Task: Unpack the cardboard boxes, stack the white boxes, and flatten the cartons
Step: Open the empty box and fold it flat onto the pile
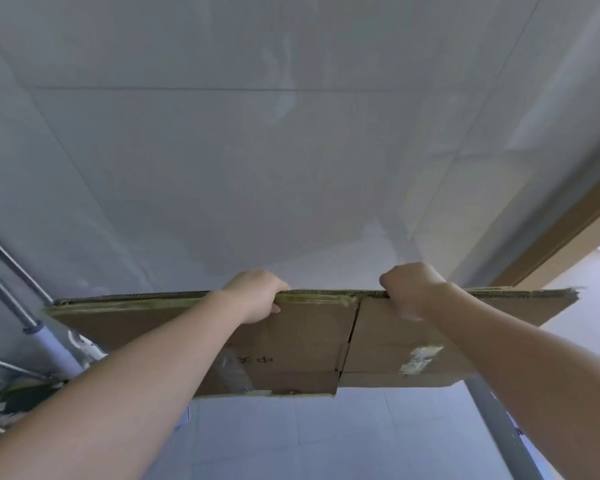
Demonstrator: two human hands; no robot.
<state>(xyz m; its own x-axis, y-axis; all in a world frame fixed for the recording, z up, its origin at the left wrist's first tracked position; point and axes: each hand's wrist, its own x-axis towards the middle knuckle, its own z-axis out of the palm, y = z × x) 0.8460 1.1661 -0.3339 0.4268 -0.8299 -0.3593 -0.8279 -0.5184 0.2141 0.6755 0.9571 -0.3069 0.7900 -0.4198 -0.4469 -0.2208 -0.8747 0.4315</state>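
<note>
A flattened brown cardboard carton [302, 344] hangs upright in front of me, above the pale tiled floor. It bears tape remnants and some handwritten marks. My left hand [257, 296] grips its top edge left of the centre seam, fingers curled over the far side. My right hand [413, 289] grips the same edge just right of the seam. Both forearms reach in from the bottom corners. No white boxes are in view.
Pale grey floor tiles [291, 150] fill most of the view. Metal rack poles [11, 271] stand at the left, and another pole [499, 420] runs down at the lower right. A wooden door frame [568, 230] edges the right side.
</note>
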